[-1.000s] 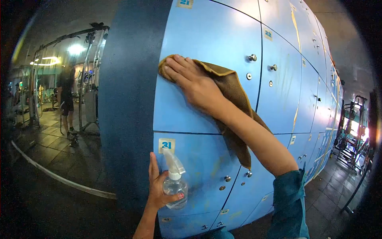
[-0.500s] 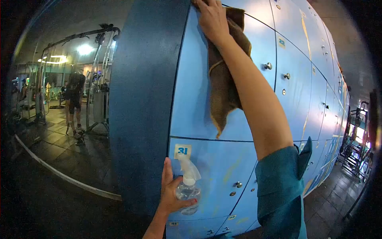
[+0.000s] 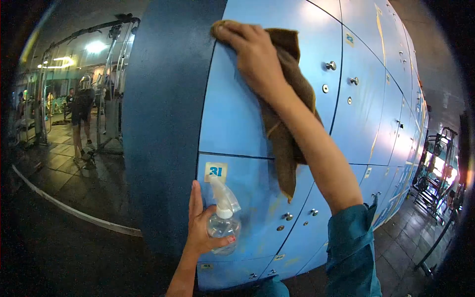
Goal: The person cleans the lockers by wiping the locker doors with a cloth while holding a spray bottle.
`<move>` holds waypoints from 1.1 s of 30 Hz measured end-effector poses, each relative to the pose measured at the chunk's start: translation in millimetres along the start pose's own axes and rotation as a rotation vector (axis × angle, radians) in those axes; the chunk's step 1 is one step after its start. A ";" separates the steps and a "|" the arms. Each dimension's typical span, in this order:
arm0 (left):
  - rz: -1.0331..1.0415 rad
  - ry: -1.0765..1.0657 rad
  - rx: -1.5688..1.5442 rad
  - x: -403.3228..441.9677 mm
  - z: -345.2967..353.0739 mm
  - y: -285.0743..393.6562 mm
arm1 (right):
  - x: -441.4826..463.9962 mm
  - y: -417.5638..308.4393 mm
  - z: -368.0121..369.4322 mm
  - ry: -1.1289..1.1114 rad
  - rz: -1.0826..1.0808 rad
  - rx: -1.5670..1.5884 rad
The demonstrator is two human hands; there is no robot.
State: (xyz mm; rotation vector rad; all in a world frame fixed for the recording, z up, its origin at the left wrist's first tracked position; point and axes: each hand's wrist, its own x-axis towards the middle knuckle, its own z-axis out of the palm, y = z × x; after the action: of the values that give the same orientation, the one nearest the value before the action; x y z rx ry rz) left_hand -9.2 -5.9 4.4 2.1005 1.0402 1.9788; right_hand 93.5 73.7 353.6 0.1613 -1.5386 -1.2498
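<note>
Against the upper left part of a blue locker door [image 3: 232, 114], my right hand [image 3: 260, 62] presses a brown cloth [image 3: 284, 148]. Its fingers are wrapped over the cloth at the door's left edge, and the rest of the cloth hangs below my wrist. Lower down, my left hand [image 3: 203, 230] grips a clear spray bottle [image 3: 225, 227] with a white spray head. The bottle stands upright in front of the locker door [image 3: 262, 198] marked 31, just under its number label [image 3: 215, 172].
More blue lockers with round knobs [image 3: 354, 80] run off to the right. A dark side panel [image 3: 163, 123] borders them on the left. Farther left, a mirror-like area shows gym equipment [image 3: 111, 89] and a person [image 3: 83, 109]. A weight rack [image 3: 435, 173] stands at the far right.
My right hand has moved down and left to the door's edge, and the cloth's hanging end is lower. The left hand still holds the bottle near the 31 label. The view has shifted slightly.
</note>
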 end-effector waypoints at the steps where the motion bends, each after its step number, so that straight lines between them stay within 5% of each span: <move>1: -0.003 0.001 -0.002 0.4 -0.1 0.5 | -9.5 -7.9 -3.4 -0.024 0.004 0.031; 12: -0.033 0.030 0.004 0.3 3.0 9.0 | -99.5 -93.1 -62.8 -0.323 0.065 0.322; 20: -0.060 0.012 0.000 0.4 5.0 10.0 | -146.4 -71.0 -114.6 -0.508 -0.001 0.227; 33: -0.119 0.049 -0.035 -3.2 11.0 12.9 | -197.8 -17.0 -163.1 -0.115 0.693 -0.208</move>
State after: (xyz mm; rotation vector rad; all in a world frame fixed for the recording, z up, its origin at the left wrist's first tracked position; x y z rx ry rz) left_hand 6.4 -13.2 6.1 1.9337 1.1035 1.9866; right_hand 290.7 98.0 190.7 -0.5468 -1.3717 -0.8545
